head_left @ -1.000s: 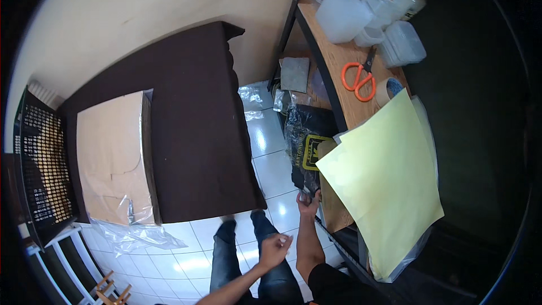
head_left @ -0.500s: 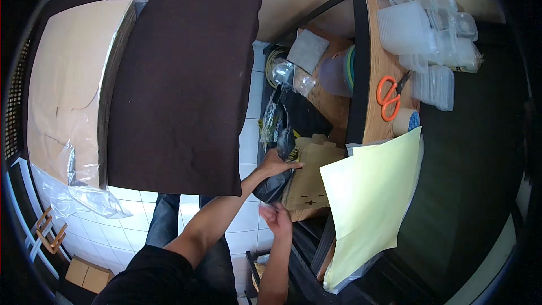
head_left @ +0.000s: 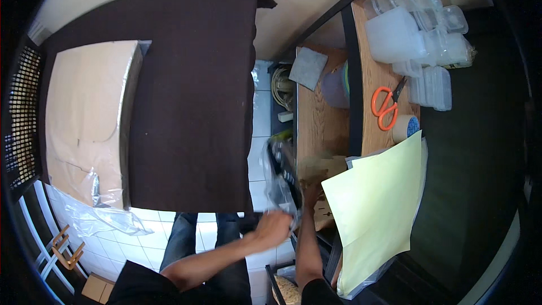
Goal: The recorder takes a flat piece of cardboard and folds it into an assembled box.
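My left hand [head_left: 274, 229] is closed on the lower end of a clear plastic bag [head_left: 280, 176] with black contents. The bag hangs over the gap between the cloth-covered table and the wooden shelf. Just right of it, my right hand [head_left: 311, 191] reaches onto the shelf at the flat brown cardboard [head_left: 324, 213]. Shadow and blur hide the right fingers, so their grip does not show. Part of the cardboard lies behind the right forearm and under the pale yellow sheets [head_left: 372, 209].
A dark brown cloth [head_left: 192, 96] covers the table, bearing a plastic-wrapped stack of brown board [head_left: 87, 118]. On the upper shelf are orange-handled scissors [head_left: 387, 107], a tape roll [head_left: 405, 128] and clear plastic containers [head_left: 398, 36]. A grey square pad [head_left: 308, 68] lies on the lower shelf.
My left hand has come down toward me, drawing the bag with black contents off the lower shelf. The right hand has moved forward and right to the cardboard. The view has shifted.
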`<state>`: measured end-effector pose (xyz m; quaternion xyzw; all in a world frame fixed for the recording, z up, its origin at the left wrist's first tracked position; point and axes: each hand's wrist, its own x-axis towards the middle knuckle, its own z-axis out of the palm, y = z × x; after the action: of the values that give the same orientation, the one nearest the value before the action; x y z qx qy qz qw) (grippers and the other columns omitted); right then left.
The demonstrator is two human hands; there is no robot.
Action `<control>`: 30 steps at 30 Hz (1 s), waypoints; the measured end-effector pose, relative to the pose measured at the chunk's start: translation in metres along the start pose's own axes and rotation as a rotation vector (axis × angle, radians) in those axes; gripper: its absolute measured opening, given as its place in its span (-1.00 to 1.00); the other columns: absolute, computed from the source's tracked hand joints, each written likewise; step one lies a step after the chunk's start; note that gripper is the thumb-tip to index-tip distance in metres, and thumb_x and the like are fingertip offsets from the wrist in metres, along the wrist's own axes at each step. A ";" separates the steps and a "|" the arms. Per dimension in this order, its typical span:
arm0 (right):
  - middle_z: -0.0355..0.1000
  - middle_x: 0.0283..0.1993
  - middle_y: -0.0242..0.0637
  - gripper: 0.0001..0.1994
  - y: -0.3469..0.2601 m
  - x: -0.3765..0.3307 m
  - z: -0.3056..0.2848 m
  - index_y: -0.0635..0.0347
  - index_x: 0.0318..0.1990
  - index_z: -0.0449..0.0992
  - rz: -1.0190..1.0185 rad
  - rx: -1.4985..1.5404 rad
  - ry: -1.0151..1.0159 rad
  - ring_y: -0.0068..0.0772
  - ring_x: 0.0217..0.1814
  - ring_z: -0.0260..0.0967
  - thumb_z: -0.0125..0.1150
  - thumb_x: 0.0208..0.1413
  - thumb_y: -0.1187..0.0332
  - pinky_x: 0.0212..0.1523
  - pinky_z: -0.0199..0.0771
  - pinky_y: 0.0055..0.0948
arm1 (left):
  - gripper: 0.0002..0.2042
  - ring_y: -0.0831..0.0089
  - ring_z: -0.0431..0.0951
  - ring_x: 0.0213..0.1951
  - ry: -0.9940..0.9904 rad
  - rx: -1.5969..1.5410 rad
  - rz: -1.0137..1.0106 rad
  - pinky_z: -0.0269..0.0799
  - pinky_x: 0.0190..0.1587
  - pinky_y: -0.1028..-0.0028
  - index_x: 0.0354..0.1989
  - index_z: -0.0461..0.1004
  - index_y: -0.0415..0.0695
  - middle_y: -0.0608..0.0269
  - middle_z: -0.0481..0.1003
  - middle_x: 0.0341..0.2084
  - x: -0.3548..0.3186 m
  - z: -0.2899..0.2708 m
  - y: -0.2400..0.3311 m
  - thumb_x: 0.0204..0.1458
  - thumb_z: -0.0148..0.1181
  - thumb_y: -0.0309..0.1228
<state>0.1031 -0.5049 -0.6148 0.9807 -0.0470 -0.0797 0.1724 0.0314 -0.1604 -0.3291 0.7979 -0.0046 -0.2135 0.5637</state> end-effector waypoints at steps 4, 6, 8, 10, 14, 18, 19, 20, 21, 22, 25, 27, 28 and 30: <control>0.28 0.31 0.33 -0.27 -0.081 -0.021 -0.101 0.50 0.33 0.23 -0.150 0.366 -0.089 0.30 0.33 0.29 0.26 0.22 0.06 0.30 0.32 0.01 | -0.79 -0.18 0.60 -0.43 -0.162 -0.002 0.037 0.56 -0.26 -0.02 -0.63 0.54 -0.32 -0.23 0.51 -0.61 -0.108 -0.068 0.079 -0.16 0.29 -0.38; 0.30 0.30 0.31 -0.26 -0.073 -0.054 -0.156 0.48 0.33 0.23 -0.238 0.287 0.222 0.30 0.32 0.30 0.27 0.21 0.04 0.30 0.31 -0.02 | -0.69 -0.15 0.58 -0.48 -0.170 -0.005 0.103 0.54 -0.30 -0.01 -0.63 0.52 -0.36 -0.24 0.49 -0.63 -0.151 -0.090 0.117 -0.03 0.30 -0.33; 0.39 0.26 0.18 -0.35 -0.070 -0.101 -0.242 0.44 0.30 0.32 -0.121 0.725 -0.240 0.21 0.30 0.35 0.25 0.23 0.08 0.30 0.32 -0.07 | -0.55 -0.13 0.57 -0.50 -0.149 0.048 0.062 0.51 -0.32 0.00 -0.64 0.49 -0.38 -0.24 0.46 -0.67 -0.193 -0.104 0.149 0.16 0.25 -0.21; 0.46 0.25 0.00 -0.44 -0.064 -0.158 -0.326 0.35 0.26 0.41 0.292 1.204 -1.061 -0.04 0.28 0.42 0.24 0.26 0.10 0.30 0.37 -0.13 | -0.51 -0.15 0.56 -0.49 -0.176 0.039 0.087 0.50 -0.32 0.01 -0.49 0.53 -0.44 -0.25 0.49 -0.62 -0.234 -0.148 0.190 0.26 0.20 -0.15; 0.49 0.23 -0.11 -0.53 -0.030 -0.257 -0.466 0.30 0.24 0.45 0.275 1.924 -1.390 -0.24 0.25 0.46 0.11 0.35 0.13 0.26 0.44 -0.19 | -0.62 0.05 0.65 -0.24 -0.126 -0.263 0.066 0.54 -0.13 0.24 -0.07 0.51 -0.51 -0.25 0.61 -0.27 -0.318 -0.198 0.264 0.22 0.27 -0.32; 0.48 0.26 -0.15 -0.53 0.014 -0.320 -0.555 0.27 0.25 0.44 0.217 2.312 -1.362 -0.30 0.26 0.45 0.15 0.33 0.15 0.28 0.44 -0.20 | -0.65 0.22 0.63 -0.10 -0.245 -0.175 -0.041 0.50 0.01 0.31 0.03 0.50 -0.37 -0.06 0.63 -0.12 -0.389 -0.265 0.368 0.14 0.34 -0.42; 0.47 0.27 -0.16 -0.53 0.030 -0.331 -0.569 0.26 0.26 0.44 0.200 2.397 -1.355 -0.32 0.27 0.45 0.15 0.33 0.16 0.29 0.44 -0.20 | -0.65 0.25 0.63 -0.10 -0.236 -0.154 -0.024 0.50 0.03 0.33 0.04 0.49 -0.37 -0.04 0.63 -0.11 -0.404 -0.271 0.381 0.13 0.33 -0.45; 0.47 0.27 -0.17 -0.53 0.046 -0.341 -0.583 0.26 0.26 0.44 0.183 2.482 -1.350 -0.34 0.27 0.45 0.16 0.32 0.16 0.30 0.44 -0.20 | -0.66 0.29 0.62 -0.10 -0.226 -0.136 -0.010 0.49 0.04 0.34 0.05 0.49 -0.36 -0.02 0.63 -0.10 -0.418 -0.273 0.392 0.13 0.32 -0.48; 0.47 0.27 -0.18 -0.54 0.052 -0.336 -0.592 0.25 0.26 0.44 0.033 2.400 -1.333 -0.31 0.26 0.45 0.15 0.32 0.16 0.30 0.44 -0.19 | -0.66 0.35 0.62 -0.07 -0.172 -0.172 0.063 0.49 0.06 0.37 0.07 0.48 -0.35 0.05 0.63 -0.10 -0.432 -0.274 0.402 0.13 0.32 -0.52; 0.47 0.27 -0.19 -0.54 0.061 -0.332 -0.599 0.24 0.26 0.44 -0.092 2.320 -1.288 -0.29 0.26 0.46 0.15 0.33 0.16 0.31 0.44 -0.18 | -0.66 0.37 0.61 -0.06 -0.172 -0.259 -0.034 0.48 0.08 0.40 0.07 0.48 -0.36 0.08 0.64 -0.14 -0.442 -0.272 0.411 0.13 0.31 -0.54; 0.44 0.30 -0.15 -0.43 0.076 -0.358 -0.698 0.21 0.32 0.37 0.069 2.462 -1.169 -0.17 0.31 0.40 0.03 0.36 -0.03 0.35 0.36 -0.07 | -0.63 0.46 0.58 -0.12 -0.063 -0.174 -0.012 0.50 -0.01 0.41 0.04 0.53 -0.28 0.17 0.64 -0.17 -0.476 -0.254 0.430 0.07 0.43 -0.45; 0.35 0.39 -0.16 -0.25 0.095 -0.366 -0.733 0.17 0.43 0.22 0.014 2.720 -1.075 -0.10 0.38 0.33 -0.07 0.33 -0.24 0.42 0.22 0.01 | -0.53 0.44 0.56 -0.09 -0.219 0.080 -0.324 0.50 0.02 0.41 0.12 0.47 -0.29 0.15 0.63 -0.11 -0.470 -0.252 0.423 0.04 0.46 -0.44; 0.26 0.45 -0.16 -0.17 0.105 -0.368 -0.748 0.22 0.48 0.13 0.038 2.800 -1.042 -0.11 0.39 0.31 -0.11 0.31 -0.30 0.45 0.19 -0.04 | -0.48 0.45 0.56 -0.04 -0.081 -0.235 0.010 0.48 0.07 0.42 0.17 0.44 -0.31 0.18 0.61 -0.06 -0.475 -0.243 0.433 0.04 0.47 -0.45; 0.22 0.47 -0.15 -0.22 0.118 -0.374 -0.764 0.28 0.49 0.07 -0.086 2.719 -0.890 -0.19 0.40 0.30 0.12 0.32 -0.07 0.44 0.21 -0.16 | -0.50 0.46 0.55 0.02 0.005 -0.451 0.004 0.46 0.13 0.42 0.15 0.45 -0.30 0.18 0.60 -0.04 -0.488 -0.230 0.443 0.03 0.47 -0.50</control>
<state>-0.1406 -0.3180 0.1878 0.2757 -0.1054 -0.2741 -0.9153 -0.2292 0.0054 0.2968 0.6522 0.0431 -0.2062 0.7282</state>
